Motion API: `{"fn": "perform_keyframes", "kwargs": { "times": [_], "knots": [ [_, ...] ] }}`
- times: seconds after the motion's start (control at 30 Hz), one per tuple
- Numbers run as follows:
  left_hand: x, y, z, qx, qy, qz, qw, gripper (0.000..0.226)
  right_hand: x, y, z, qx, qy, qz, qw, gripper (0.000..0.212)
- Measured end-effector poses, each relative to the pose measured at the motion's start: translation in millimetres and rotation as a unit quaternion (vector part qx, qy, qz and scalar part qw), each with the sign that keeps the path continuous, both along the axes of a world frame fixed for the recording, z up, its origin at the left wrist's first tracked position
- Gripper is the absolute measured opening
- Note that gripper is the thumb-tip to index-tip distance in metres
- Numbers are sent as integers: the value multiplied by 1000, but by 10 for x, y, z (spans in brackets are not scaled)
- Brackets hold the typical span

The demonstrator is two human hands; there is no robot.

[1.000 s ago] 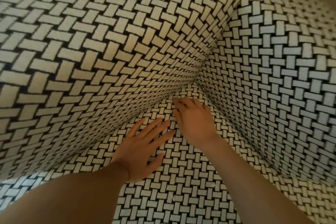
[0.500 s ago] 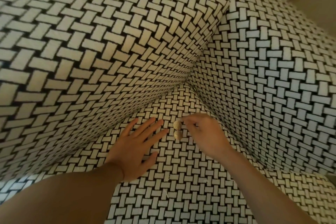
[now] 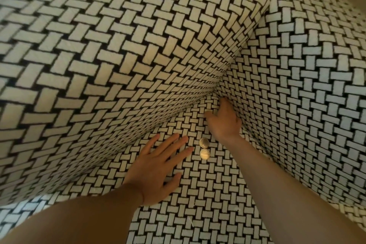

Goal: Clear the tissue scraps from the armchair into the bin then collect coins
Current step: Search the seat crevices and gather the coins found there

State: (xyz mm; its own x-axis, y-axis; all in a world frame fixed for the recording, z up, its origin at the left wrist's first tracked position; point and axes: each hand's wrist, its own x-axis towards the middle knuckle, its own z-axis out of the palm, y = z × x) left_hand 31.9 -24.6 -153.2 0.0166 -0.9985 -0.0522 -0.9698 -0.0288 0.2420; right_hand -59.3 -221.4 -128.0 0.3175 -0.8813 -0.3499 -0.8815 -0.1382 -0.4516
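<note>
Two round silver coins lie on the armchair seat (image 3: 208,194), one (image 3: 204,142) just behind the other (image 3: 204,153). My left hand (image 3: 158,166) rests flat on the seat with fingers spread, its fingertips just left of the coins. My right hand (image 3: 224,120) reaches into the back right corner of the seat, fingers pushed toward the gap between the seat and the armrest; the fingertips are partly hidden there. Neither hand holds a coin. No tissue scraps or bin show.
The armchair's backrest (image 3: 118,55) rises to the left and its armrest (image 3: 307,85) to the right, both in black-and-white woven fabric. They meet in a tight corner (image 3: 217,93) behind my right hand. A small white thread (image 3: 190,222) lies on the front of the seat.
My right hand let go of the coins beside my left fingertips and moved back into the seat corner. The left hand stayed flat on the seat.
</note>
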Motion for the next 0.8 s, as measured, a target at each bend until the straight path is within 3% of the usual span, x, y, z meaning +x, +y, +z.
{"fn": "perform_keyframes", "kwargs": {
  "times": [0.17,0.43,0.73,0.8],
  "knots": [
    [-8,0,0,3,-5,1,1000,64,-94,25,-8,-51,49,56,996,69],
    [-9,1,0,-3,0,-2,1000,64,-443,155,40,-79,0,149,986,62],
    [-14,-1,3,-5,-3,0,1000,62,-718,620,141,-124,38,269,954,68],
    [-12,2,-5,-2,-6,1,1000,62,-737,719,145,-110,31,264,958,60]
  ]
}}
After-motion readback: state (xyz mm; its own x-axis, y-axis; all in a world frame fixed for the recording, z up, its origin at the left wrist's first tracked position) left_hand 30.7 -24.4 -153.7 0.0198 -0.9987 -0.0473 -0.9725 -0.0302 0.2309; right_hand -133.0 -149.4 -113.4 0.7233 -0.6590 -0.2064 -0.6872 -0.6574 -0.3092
